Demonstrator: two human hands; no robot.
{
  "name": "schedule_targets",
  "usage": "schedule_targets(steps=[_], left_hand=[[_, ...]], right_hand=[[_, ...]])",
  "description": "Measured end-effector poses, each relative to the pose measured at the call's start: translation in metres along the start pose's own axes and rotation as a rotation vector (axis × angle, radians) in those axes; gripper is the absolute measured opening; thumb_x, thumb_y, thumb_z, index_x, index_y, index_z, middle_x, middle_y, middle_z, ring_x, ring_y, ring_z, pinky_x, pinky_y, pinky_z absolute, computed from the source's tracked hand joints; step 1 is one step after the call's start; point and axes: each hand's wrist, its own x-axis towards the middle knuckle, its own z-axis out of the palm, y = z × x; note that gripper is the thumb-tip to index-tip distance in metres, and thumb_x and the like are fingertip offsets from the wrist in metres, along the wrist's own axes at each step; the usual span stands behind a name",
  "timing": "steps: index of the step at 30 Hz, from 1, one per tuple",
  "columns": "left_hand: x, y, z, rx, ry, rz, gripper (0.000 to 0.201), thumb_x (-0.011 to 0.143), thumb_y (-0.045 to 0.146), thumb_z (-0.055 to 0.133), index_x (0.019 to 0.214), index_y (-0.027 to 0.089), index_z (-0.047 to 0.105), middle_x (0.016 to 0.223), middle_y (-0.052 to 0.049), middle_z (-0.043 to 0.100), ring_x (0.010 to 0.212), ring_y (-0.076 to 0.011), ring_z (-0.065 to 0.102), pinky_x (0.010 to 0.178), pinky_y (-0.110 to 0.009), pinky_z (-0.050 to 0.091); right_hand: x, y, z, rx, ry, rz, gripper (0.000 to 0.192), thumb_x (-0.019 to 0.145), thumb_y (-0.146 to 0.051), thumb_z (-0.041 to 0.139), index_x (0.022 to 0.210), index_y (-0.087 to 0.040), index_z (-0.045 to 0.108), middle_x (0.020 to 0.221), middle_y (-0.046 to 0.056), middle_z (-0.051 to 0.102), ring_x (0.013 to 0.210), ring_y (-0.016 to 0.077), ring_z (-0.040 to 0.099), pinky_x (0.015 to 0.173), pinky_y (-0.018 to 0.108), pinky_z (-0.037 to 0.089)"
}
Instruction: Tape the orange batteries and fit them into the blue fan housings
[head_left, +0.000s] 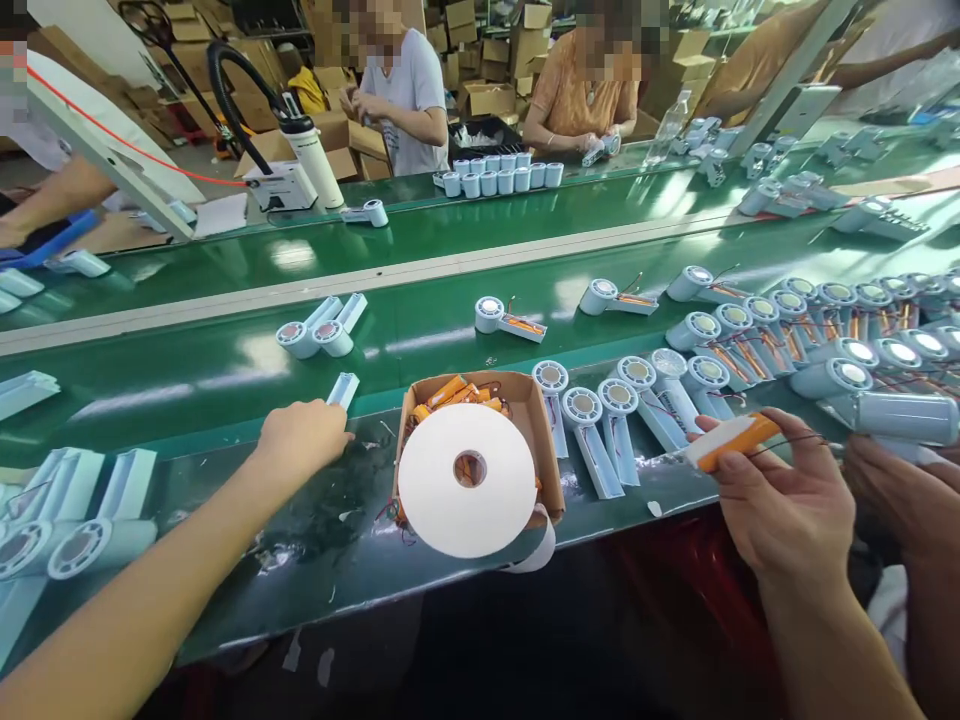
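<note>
My left hand (304,437) is closed over a light-blue fan housing (344,390) at the bench's far edge. Only its open handle sticks out past my fingers; the round head is hidden under the hand. Between the thumb and fingers of my right hand (795,495) is an orange cylindrical battery (739,441) with a white strip along it and thin wires. A large roll of white tape (431,480) rests on a cardboard box (553,460) between my hands. More orange batteries (450,392) with wires lie inside that box.
Fan housings (592,440) stand in rows to the right, several with batteries in their handles. Others (97,540) lie at the left. A green conveyor (420,345) runs behind the bench. A co-worker's hands (900,490) hold a housing close to my right hand. People sit opposite.
</note>
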Motion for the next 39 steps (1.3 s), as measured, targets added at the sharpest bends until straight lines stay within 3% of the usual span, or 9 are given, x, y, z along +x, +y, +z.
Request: schedule_targets(steps=[3, 6, 8, 11, 14, 17, 21, 29, 39], left_hand=[[-0.007, 0.005, -0.002, 0.131, -0.059, 0.022, 0.023, 0.091, 0.033, 0.063, 0.086, 0.018, 0.079, 0.084, -0.019, 0.077, 0.081, -0.0406, 0.077, 0.071, -0.048, 0.060], [0.004, 0.020, -0.011, 0.259, 0.129, 0.233, 0.031, 0.097, 0.017, 0.047, 0.091, 0.018, 0.078, 0.100, -0.017, 0.078, 0.101, -0.0395, 0.075, 0.083, -0.051, 0.062], [0.033, 0.037, -0.019, 0.225, 0.270, 0.431, 0.036, 0.092, 0.006, 0.044, 0.099, 0.016, 0.078, 0.116, -0.017, 0.078, 0.120, -0.0379, 0.070, 0.101, -0.053, 0.059], [0.095, 0.067, -0.027, 0.107, 0.286, 0.566, 0.047, 0.088, 0.002, 0.043, 0.115, 0.016, 0.080, 0.140, -0.015, 0.074, 0.140, -0.0328, 0.060, 0.119, -0.050, 0.049], [0.145, 0.091, -0.029, 0.054, 0.193, 0.612, 0.037, 0.090, 0.011, 0.051, 0.108, 0.020, 0.083, 0.139, -0.011, 0.076, 0.136, -0.0284, 0.064, 0.110, -0.039, 0.053], [0.167, 0.103, -0.033, 0.004, 0.081, 0.641, 0.022, 0.089, 0.029, 0.064, 0.098, 0.025, 0.084, 0.125, -0.004, 0.081, 0.115, -0.0249, 0.073, 0.090, -0.031, 0.055], [0.172, 0.105, -0.042, -0.075, 0.005, 0.619, 0.020, 0.092, 0.038, 0.065, 0.097, 0.028, 0.081, 0.107, 0.001, 0.084, 0.098, -0.0209, 0.074, 0.080, -0.027, 0.049], [0.173, 0.120, -0.035, -0.193, 0.100, 0.443, 0.022, 0.098, 0.036, 0.058, 0.108, 0.028, 0.075, 0.105, -0.005, 0.083, 0.098, -0.0260, 0.075, 0.079, -0.030, 0.047], [0.172, 0.138, -0.031, -0.248, 0.133, 0.383, 0.022, 0.097, 0.030, 0.057, 0.110, 0.028, 0.074, 0.111, -0.008, 0.083, 0.107, -0.0307, 0.075, 0.085, -0.035, 0.052]], right_hand=[[0.005, -0.012, 0.008, 0.037, -0.080, 0.014, 0.049, 0.075, -0.036, 0.101, 0.118, -0.043, 0.079, 0.092, 0.002, 0.085, 0.097, 0.0331, 0.086, 0.082, 0.052, 0.074], [0.015, -0.016, 0.039, 0.125, -0.257, -0.010, 0.045, 0.084, -0.035, 0.097, 0.122, -0.042, 0.076, 0.097, -0.001, 0.085, 0.097, 0.0264, 0.086, 0.083, 0.043, 0.075], [0.026, -0.011, 0.078, 0.175, -0.381, -0.056, 0.046, 0.087, -0.035, 0.095, 0.126, -0.043, 0.072, 0.105, -0.003, 0.085, 0.106, 0.0236, 0.085, 0.089, 0.041, 0.074], [0.048, 0.003, 0.154, 0.187, -0.589, -0.106, 0.048, 0.091, -0.039, 0.090, 0.135, -0.038, 0.069, 0.115, -0.001, 0.083, 0.115, 0.0225, 0.081, 0.096, 0.041, 0.071], [0.074, 0.021, 0.223, 0.098, -0.793, -0.146, 0.047, 0.091, -0.036, 0.085, 0.136, -0.027, 0.072, 0.114, 0.001, 0.082, 0.105, 0.0204, 0.080, 0.099, 0.041, 0.068], [0.101, 0.036, 0.262, -0.143, -0.863, -0.211, 0.043, 0.090, -0.026, 0.081, 0.133, -0.022, 0.078, 0.108, 0.001, 0.084, 0.093, 0.0169, 0.078, 0.100, 0.038, 0.065], [0.122, 0.049, 0.273, -0.524, -0.896, -0.312, 0.037, 0.093, -0.021, 0.078, 0.129, -0.020, 0.083, 0.104, 0.002, 0.086, 0.089, 0.0167, 0.076, 0.093, 0.032, 0.060], [0.111, 0.051, 0.272, -1.272, -1.138, -0.539, 0.034, 0.104, -0.028, 0.067, 0.134, -0.021, 0.082, 0.096, 0.008, 0.085, 0.086, 0.0242, 0.075, 0.078, 0.031, 0.048], [0.104, 0.051, 0.301, -1.508, -1.251, -0.501, 0.042, 0.104, -0.046, 0.063, 0.131, -0.018, 0.079, 0.132, 0.022, 0.079, 0.120, 0.0380, 0.077, 0.090, 0.040, 0.059]])
